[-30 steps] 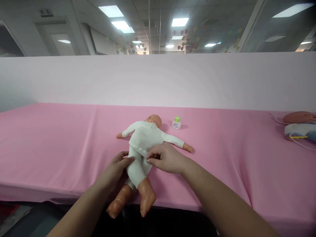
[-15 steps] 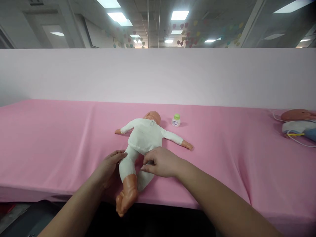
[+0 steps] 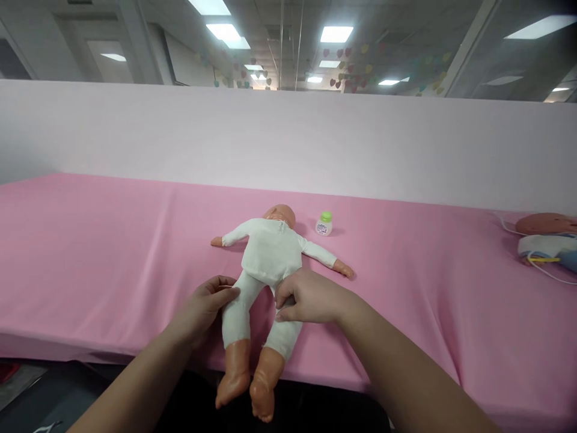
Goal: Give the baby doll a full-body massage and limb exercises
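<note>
A baby doll [image 3: 271, 252] with a white cloth body lies on the pink cloth [image 3: 135, 270], its head away from me and its arms spread. Both of its brown plastic feet hang past the near edge. My left hand [image 3: 211, 304] is closed on the doll's left-side thigh, thumb on top and some fingers hidden behind. Pinched round the upper part of the right-side leg is my right hand [image 3: 313, 297]. Beyond the doll's right-side shoulder stands a small clear jar [image 3: 323, 228] with a green lid.
At the far right lies another doll [image 3: 545, 224], with white and blue cloth, a white cord and a yellow strip beside it. A white partition [image 3: 288, 144] rises behind the table, with a glass panel above it.
The doll's right-side leg, earlier mostly hidden behind the other, has swung out to the right, so both feet now show. My right hand moved slightly right with it.
</note>
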`<state>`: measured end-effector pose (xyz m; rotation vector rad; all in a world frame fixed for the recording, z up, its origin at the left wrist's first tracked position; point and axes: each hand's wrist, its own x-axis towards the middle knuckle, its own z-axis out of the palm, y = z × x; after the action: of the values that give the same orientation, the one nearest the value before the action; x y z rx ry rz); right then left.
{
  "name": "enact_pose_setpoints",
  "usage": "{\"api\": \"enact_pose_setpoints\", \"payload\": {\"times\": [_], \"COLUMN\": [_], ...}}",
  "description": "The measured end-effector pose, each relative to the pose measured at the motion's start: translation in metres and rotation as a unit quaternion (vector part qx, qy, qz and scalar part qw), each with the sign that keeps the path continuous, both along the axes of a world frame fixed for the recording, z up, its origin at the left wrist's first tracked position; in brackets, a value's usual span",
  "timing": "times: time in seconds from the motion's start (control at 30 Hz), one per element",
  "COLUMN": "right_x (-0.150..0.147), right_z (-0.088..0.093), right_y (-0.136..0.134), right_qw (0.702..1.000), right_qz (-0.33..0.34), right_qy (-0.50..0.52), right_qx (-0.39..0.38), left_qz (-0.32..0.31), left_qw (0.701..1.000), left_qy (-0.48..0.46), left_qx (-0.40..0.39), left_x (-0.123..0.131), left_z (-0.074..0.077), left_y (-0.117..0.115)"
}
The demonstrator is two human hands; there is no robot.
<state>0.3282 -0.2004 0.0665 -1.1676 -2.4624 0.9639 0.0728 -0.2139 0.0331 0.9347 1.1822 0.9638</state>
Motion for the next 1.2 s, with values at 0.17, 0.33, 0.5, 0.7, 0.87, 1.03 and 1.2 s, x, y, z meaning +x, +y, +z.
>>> {"api": "enact_pose_setpoints", "payload": {"times": [0.17,0.33,0.5,0.7,0.87,1.03,1.2], "right_x": [-0.001,0.006,0.009,-0.006,-0.013,-0.016,-0.017], "right_z": [0.001,0.011,0.018,0.003,-0.003,-0.005,-0.013], "right_y": [-0.003,-0.007,-0.012,-0.016,-0.014,-0.002,0.006], "right_qw": [1.000,0.993,0.987,0.993,0.992,0.980,0.976], "right_qz": [-0.010,-0.072,-0.102,-0.062,-0.056,-0.121,-0.138], "right_qy": [-0.008,-0.024,-0.037,-0.080,-0.080,-0.037,-0.036], "right_qx": [0.009,0.085,0.117,0.067,0.080,0.155,0.163], "left_qz": [-0.027,0.014,-0.137,-0.238,-0.259,-0.218,-0.232], "left_qw": [0.983,0.886,0.759,0.723,0.721,0.715,0.686], "left_qy": [0.165,0.393,0.470,0.480,0.481,0.481,0.509], "left_qx": [0.082,0.246,0.429,0.437,0.426,0.458,0.466], "left_x": [0.003,0.000,0.011,0.021,0.018,0.020,0.021], "left_z": [-0.002,0.005,0.015,0.007,0.012,0.025,0.020], "left_y": [-0.008,-0.010,0.000,0.016,0.023,0.036,0.046]}}
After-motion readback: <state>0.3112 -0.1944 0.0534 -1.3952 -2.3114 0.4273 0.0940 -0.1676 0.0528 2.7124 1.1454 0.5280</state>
